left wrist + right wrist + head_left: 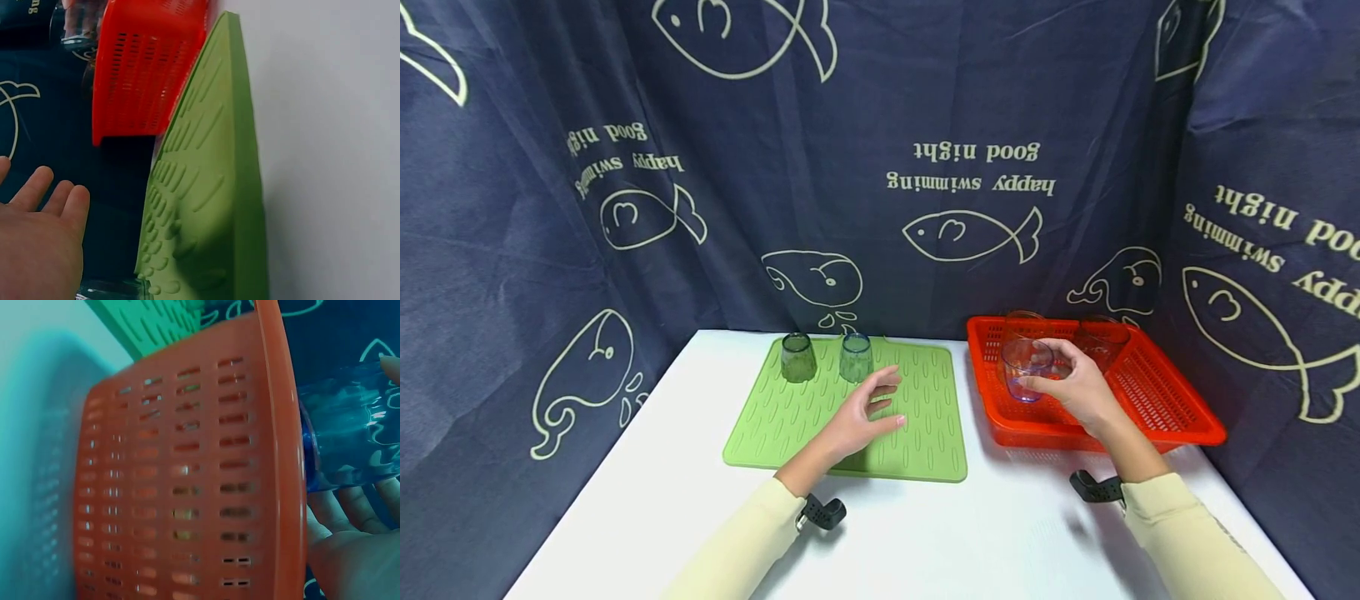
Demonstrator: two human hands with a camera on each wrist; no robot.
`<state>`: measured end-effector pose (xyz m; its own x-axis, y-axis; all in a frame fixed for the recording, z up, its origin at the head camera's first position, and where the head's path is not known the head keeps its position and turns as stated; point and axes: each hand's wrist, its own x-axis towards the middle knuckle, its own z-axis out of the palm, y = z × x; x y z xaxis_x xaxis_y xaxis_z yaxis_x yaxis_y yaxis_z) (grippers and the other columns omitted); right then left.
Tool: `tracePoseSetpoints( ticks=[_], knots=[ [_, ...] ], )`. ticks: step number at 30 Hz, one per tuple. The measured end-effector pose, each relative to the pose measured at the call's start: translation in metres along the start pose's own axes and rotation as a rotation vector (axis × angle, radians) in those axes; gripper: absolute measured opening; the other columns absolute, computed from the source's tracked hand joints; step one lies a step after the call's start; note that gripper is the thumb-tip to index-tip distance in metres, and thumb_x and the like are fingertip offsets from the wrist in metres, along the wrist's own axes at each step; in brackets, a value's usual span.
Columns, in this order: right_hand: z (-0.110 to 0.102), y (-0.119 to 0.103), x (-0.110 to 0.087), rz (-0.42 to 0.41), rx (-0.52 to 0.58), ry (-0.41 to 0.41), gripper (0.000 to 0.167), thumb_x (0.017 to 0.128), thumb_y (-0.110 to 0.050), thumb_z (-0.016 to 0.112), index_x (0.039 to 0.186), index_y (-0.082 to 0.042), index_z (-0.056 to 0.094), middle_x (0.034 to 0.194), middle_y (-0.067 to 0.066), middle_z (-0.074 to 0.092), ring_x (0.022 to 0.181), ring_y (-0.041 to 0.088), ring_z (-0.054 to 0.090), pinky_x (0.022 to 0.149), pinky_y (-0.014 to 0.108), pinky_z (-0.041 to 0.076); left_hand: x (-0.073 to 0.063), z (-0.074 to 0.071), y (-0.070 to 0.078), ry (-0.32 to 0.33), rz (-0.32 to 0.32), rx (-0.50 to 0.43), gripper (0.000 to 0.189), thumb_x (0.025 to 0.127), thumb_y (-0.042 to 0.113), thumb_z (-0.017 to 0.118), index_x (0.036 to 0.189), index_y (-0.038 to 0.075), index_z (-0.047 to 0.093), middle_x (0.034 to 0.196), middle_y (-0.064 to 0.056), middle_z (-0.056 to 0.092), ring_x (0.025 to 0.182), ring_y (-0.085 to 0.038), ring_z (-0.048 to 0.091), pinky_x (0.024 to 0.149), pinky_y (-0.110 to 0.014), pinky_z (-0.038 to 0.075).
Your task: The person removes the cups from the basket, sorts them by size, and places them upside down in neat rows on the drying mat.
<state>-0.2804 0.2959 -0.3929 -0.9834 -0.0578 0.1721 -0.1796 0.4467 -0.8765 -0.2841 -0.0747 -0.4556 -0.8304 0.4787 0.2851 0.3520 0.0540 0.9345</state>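
Note:
My right hand holds a clear cup with a bluish tint between thumb and fingers, over the left part of the red plastic basket. In the right wrist view the cup shows beyond the basket rim, with fingers along its side. My left hand hovers above the green ridged mat, fingers spread loosely and holding nothing. On the mat's far left stand a dark grey-green cup and, beside it, a light blue cup.
Further clear cups stand in the basket, partly hidden by my right hand. Mat and basket sit on a white table. A dark blue curtain with fish drawings encloses the back and sides.

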Motion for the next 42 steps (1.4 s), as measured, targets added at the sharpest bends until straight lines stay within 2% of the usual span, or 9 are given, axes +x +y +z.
tracePoseSetpoints(
  ticks=[5,12,17,22,25,31,36,39,42],
  knots=[
    [0.008,-0.003,-0.002,-0.062,0.038,0.0,0.067,0.087,-0.023,0.084,0.142,-0.008,0.05,0.127,0.012,0.057,0.102,0.004,0.062,0.081,0.016,0.058,0.005,0.0,0.003,-0.008,0.001,-0.001,0.08,0.092,0.008,0.074,0.159,0.014,0.032,0.156,-0.015,0.044,0.145,-0.037,0.043,0.124,-0.051,0.035],
    [0.019,-0.013,-0.005,-0.115,0.06,-0.013,0.064,0.085,-0.018,0.085,0.14,-0.011,0.053,0.123,0.007,0.061,0.1,0.007,0.065,0.078,0.02,0.06,0.01,-0.001,0.004,-0.022,0.004,-0.006,0.08,0.092,0.01,0.075,0.159,0.015,0.033,0.154,-0.015,0.045,0.144,-0.038,0.044,0.123,-0.054,0.035],
    [0.027,-0.02,-0.007,-0.147,0.051,-0.023,0.064,0.084,-0.016,0.085,0.14,-0.011,0.055,0.123,0.01,0.062,0.099,0.008,0.065,0.078,0.021,0.06,0.015,-0.001,0.006,-0.031,-0.002,0.004,0.079,0.092,0.01,0.075,0.159,0.02,0.033,0.154,-0.012,0.046,0.143,-0.034,0.046,0.122,-0.048,0.038],
    [0.036,-0.026,-0.008,-0.169,0.027,-0.031,0.065,0.082,-0.016,0.087,0.139,-0.013,0.058,0.124,0.013,0.065,0.098,0.009,0.066,0.08,0.02,0.06,0.021,0.0,0.007,-0.034,0.011,-0.007,0.08,0.092,0.006,0.075,0.159,0.018,0.034,0.154,-0.014,0.046,0.142,-0.034,0.047,0.122,-0.054,0.037],
    [0.042,-0.029,-0.008,-0.179,0.013,-0.038,0.065,0.081,-0.016,0.088,0.139,-0.014,0.059,0.126,0.015,0.066,0.099,0.012,0.067,0.08,0.02,0.06,0.025,0.001,0.008,-0.036,0.014,-0.015,0.08,0.091,0.007,0.076,0.159,0.018,0.034,0.153,-0.014,0.046,0.142,-0.035,0.047,0.122,-0.056,0.036],
    [0.053,-0.034,-0.007,-0.193,-0.01,-0.056,0.07,0.079,-0.019,0.09,0.141,-0.013,0.058,0.126,0.019,0.067,0.103,0.025,0.067,0.078,0.02,0.06,0.03,0.003,0.011,-0.035,-0.003,-0.045,0.083,0.088,0.005,0.078,0.158,0.022,0.035,0.153,-0.012,0.046,0.141,-0.036,0.048,0.12,-0.048,0.041],
    [0.062,-0.034,-0.005,-0.215,-0.029,-0.068,0.069,0.078,-0.022,0.091,0.14,-0.014,0.06,0.121,0.016,0.07,0.106,0.034,0.067,0.078,0.021,0.059,0.031,0.006,0.015,-0.036,0.001,-0.091,0.084,0.087,0.002,0.078,0.158,0.02,0.035,0.153,-0.015,0.045,0.14,-0.041,0.047,0.12,-0.057,0.038],
    [0.066,-0.035,-0.003,-0.233,-0.046,-0.071,0.069,0.077,-0.024,0.092,0.138,-0.015,0.061,0.121,0.014,0.07,0.105,0.034,0.067,0.076,0.023,0.06,0.031,0.006,0.018,-0.034,0.002,-0.104,0.084,0.087,0.001,0.077,0.158,0.018,0.036,0.152,-0.017,0.045,0.138,-0.042,0.048,0.12,-0.061,0.037],
    [0.07,-0.035,-0.002,-0.251,-0.078,-0.068,0.071,0.075,-0.027,0.093,0.138,-0.016,0.062,0.127,0.01,0.069,0.107,0.031,0.067,0.08,0.031,0.061,0.031,0.006,0.02,-0.034,-0.001,-0.104,0.083,0.087,0.0,0.077,0.157,0.017,0.036,0.151,-0.018,0.045,0.137,-0.043,0.049,0.119,-0.061,0.038]
  ],
)
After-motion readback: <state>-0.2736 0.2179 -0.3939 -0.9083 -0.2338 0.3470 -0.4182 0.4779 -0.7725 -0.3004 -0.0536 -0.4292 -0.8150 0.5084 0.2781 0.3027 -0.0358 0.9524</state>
